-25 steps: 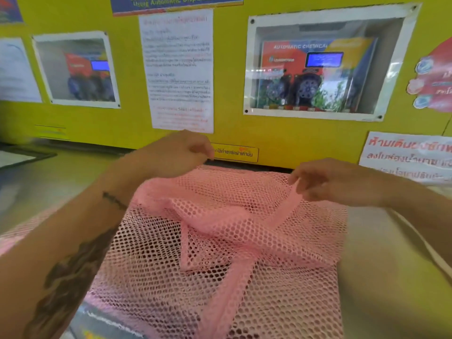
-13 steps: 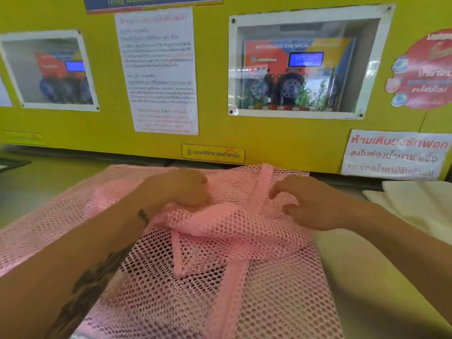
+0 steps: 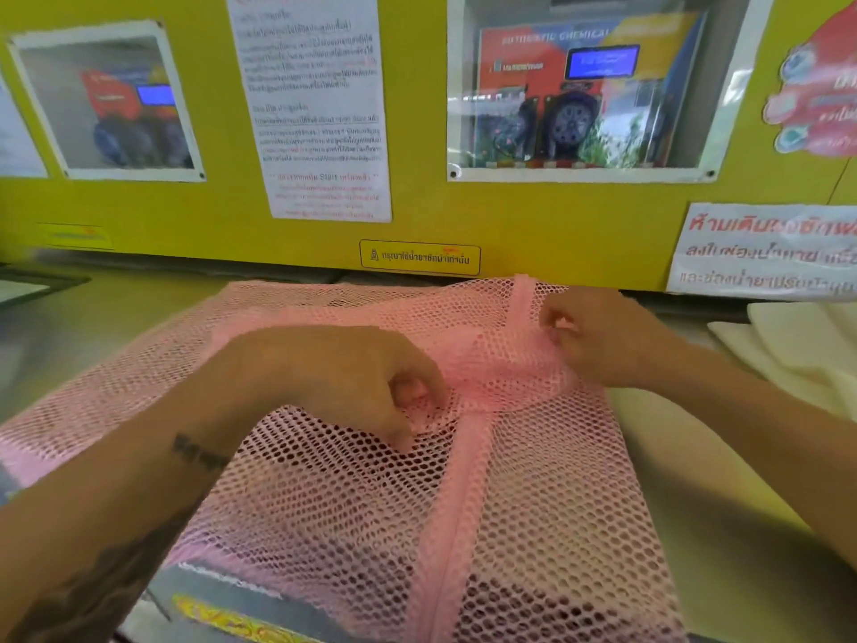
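Observation:
A pink mesh laundry bag (image 3: 533,503) lies spread over the flat top of a machine, with a solid pink strap running down its middle. My left hand (image 3: 352,387) sits on the bag's centre, its fingers curled and pinching the bunched mesh. My right hand (image 3: 598,336) is at the bag's far right part, fingertips pinching a fold of mesh beside the strap. Both forearms reach in from the bottom corners.
A yellow wall panel (image 3: 463,215) with printed notices and a windowed chemical dispenser (image 3: 584,95) stands just behind the bag. White cloth (image 3: 797,345) lies at the right. A dark framed sheet (image 3: 28,285) sits at the far left. A grey machine panel (image 3: 222,596) shows below the bag.
Both hands have come down from a lifted hold and laid the bunched mesh flat on the bag. The bag's far part now lies spread against the wall.

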### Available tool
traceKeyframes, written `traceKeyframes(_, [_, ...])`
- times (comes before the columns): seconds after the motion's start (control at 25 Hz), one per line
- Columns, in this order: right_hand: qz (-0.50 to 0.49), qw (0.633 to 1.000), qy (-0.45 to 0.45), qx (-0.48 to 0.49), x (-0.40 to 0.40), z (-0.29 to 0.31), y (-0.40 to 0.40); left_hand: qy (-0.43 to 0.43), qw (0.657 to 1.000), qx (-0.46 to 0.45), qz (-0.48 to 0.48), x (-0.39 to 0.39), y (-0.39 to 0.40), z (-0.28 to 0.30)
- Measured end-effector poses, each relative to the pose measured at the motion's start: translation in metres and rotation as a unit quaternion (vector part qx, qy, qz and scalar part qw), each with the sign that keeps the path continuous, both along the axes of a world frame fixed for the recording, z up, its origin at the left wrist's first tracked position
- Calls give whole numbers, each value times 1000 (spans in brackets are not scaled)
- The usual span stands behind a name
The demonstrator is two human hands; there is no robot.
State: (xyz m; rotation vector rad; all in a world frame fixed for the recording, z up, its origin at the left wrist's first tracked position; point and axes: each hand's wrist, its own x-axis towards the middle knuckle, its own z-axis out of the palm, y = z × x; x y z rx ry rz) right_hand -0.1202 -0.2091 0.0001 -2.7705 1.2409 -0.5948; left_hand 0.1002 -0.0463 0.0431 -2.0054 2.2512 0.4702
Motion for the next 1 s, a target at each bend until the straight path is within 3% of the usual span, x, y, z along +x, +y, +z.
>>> traceKeyframes(0.12, [66, 995, -56, 53, -5, 18, 12, 45, 997, -57, -7, 1, -4, -20])
traceKeyframes(0.2, [102, 985, 6, 140, -14, 34, 27, 48, 996, -71, -9, 4, 0, -16])
traceKeyframes(0.32, [48, 966, 178, 183, -28, 34, 27, 82, 991, -106, -10, 2, 11, 13])
traceKeyframes(0.44, [25, 967, 188, 170, -31, 13, 5, 223, 959, -165, -54, -22, 28, 42])
traceKeyframes(0.52, [45, 978, 124, 164, -28, 2, -7, 297, 943, -69, -134, -46, 43, 51])
traceKeyframes(0.6, [60, 984, 54, 158, -24, 0, -11, 307, 930, 49, -193, -64, 50, 51])
traceKeyframes(0.64, [60, 986, 33, 151, -22, -1, -11, 305, 931, 48, -194, -66, 45, 49])
traceKeyframes(0.72, [35, 991, -4, 133, -21, -4, -14, 280, 948, -77, -128, -57, 17, 37])
traceKeyframes(0.84, [-58, 996, -28, 60, -20, -9, -20, 132, 963, -233, -10, -27, -34, 12])
traceKeyframes(1.0, [-50, 995, 45, 71, -13, -20, -18, 32, 977, -198, 77, 8, -73, -22])
